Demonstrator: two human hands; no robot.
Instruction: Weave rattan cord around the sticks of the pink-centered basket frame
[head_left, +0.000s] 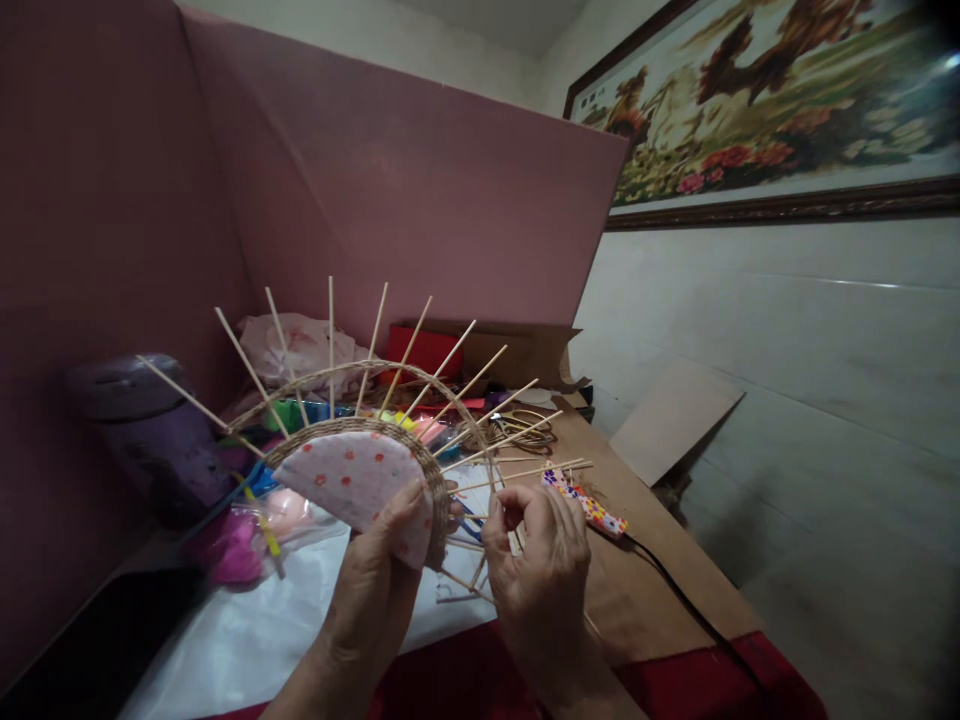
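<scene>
A half-round piece [352, 475] covered in white cloth with small red flowers has a woven cord rim, and thin wooden sticks fan out from it. My left hand [386, 560] grips its lower right part, thumb on the cloth. A twisted cord [397, 368] arcs across the sticks, some way out from the rim. At the arc's right end my right hand [536, 560] pinches the cord near the lower sticks, its thumb and forefinger pressed together. The exact spot between those fingertips is partly hidden.
Behind lie bagged coloured materials [289, 510] and a coil of cord [529, 430]. A purple bottle [161, 440] stands at the left. A flower-patterned object [585, 500] with a black cable rests on the brown board [645, 560] at the right. Pink panels [405, 190] rise behind.
</scene>
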